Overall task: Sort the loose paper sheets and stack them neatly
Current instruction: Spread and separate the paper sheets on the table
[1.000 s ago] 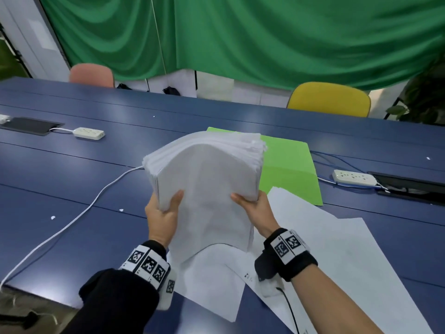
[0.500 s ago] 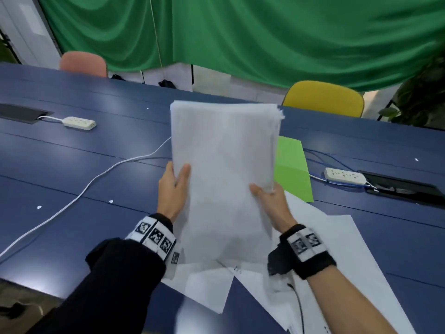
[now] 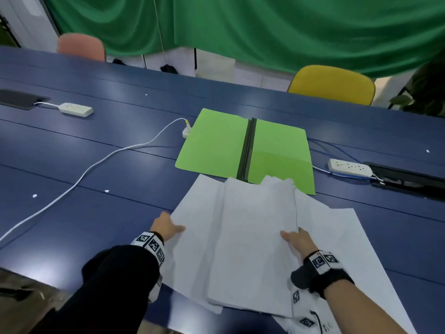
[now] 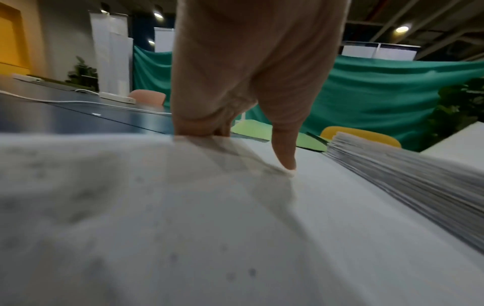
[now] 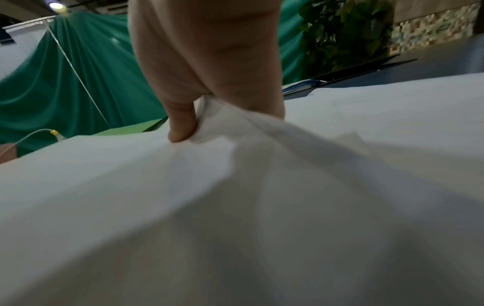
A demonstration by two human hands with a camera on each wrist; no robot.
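A thick stack of white paper (image 3: pixel 255 237) lies flat on the blue table (image 3: pixel 72 213), on top of loose white sheets. One loose sheet (image 3: pixel 192 237) sticks out to its left and larger ones (image 3: pixel 349 249) to its right. My left hand (image 3: pixel 174 229) pinches the left sheet's edge, thumb on top and fingers underneath, as the left wrist view shows (image 4: pixel 248 145); the stack's edge (image 4: pixel 406 180) is beside it. My right hand (image 3: pixel 292 238) pinches paper at the stack's right edge. The right wrist view shows that hand (image 5: pixel 209 116) with the paper (image 5: pixel 235 207) bunched between thumb and fingers.
An open green folder (image 3: pixel 216 145) lies just beyond the stack. A white cable (image 3: pixel 96 165) runs to a plug (image 3: pixel 186 132) at its left corner. Power strips sit far left (image 3: pixel 75 109) and right (image 3: pixel 349 167). Pink (image 3: pixel 80 47) and yellow (image 3: pixel 332 84) chairs stand behind the table.
The stack, held upright above the table in both hands, now lies flat on the loose sheets. My left hand has moved off it to the edge of the left loose sheet.
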